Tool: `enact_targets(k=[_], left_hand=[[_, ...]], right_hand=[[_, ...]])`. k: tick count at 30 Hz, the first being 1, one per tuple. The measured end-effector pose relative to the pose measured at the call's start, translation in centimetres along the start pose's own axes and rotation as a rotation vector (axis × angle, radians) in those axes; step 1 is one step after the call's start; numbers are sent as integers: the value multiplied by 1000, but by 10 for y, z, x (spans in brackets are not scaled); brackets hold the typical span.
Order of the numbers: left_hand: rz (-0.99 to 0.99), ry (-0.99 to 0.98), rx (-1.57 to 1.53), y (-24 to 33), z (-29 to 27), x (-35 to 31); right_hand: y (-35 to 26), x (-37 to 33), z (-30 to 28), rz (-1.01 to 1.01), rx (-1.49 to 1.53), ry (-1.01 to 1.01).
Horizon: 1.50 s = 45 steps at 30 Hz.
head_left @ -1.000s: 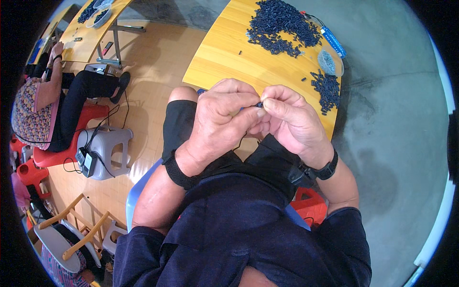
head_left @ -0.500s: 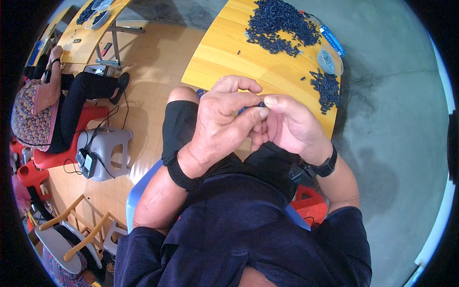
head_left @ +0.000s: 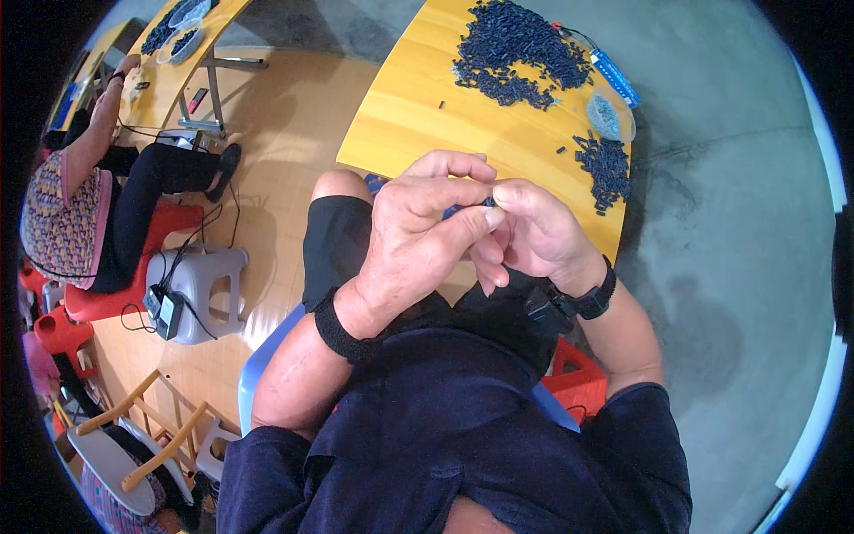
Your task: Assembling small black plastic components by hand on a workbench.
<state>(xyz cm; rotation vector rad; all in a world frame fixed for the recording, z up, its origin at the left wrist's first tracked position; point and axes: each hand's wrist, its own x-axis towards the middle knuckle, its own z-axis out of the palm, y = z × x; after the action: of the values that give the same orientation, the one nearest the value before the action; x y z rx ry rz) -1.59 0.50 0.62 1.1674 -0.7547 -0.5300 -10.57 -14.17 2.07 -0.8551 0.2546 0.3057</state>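
Grey concrete floor (head_left: 712, 294) under a curved yellow wooden tabletop (head_left: 418, 107) bearing a heap of small dark blue plastic pieces (head_left: 516, 49); left hand (head_left: 418, 240) and right hand (head_left: 534, 236), now lower, pinch one tiny dark blue piece (head_left: 487, 203) together above the lap.
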Motion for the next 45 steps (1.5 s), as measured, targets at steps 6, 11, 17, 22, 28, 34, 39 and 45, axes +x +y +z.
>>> enact_targets(k=[6, 11, 17, 22, 28, 34, 39, 45], left_hand=[[19, -23, 0, -1, 1, 1], [11, -29, -27, 2, 4, 1], [-56, -56, -11, 8, 3, 1], [-145, -87, 122, 7, -8, 5], [-140, -99, 120, 9, -5, 9], [-263, -46, 30, 7, -2, 7], [-273, -61, 162, -5, -2, 6], [-284, -87, 258, -21, -6, 1]], right_hand=[[3, -1, -5, 23, 15, -27], [5, -1, -4, -63, -28, -63], [16, 1, 10, -115, 36, 41], [33, 15, 9, -121, 195, 92], [25, 9, 7, -89, 187, 55], [27, 8, 4, -28, 334, 2], [35, 10, 0, 14, 336, 135], [49, 12, -15, 7, 195, 184]])
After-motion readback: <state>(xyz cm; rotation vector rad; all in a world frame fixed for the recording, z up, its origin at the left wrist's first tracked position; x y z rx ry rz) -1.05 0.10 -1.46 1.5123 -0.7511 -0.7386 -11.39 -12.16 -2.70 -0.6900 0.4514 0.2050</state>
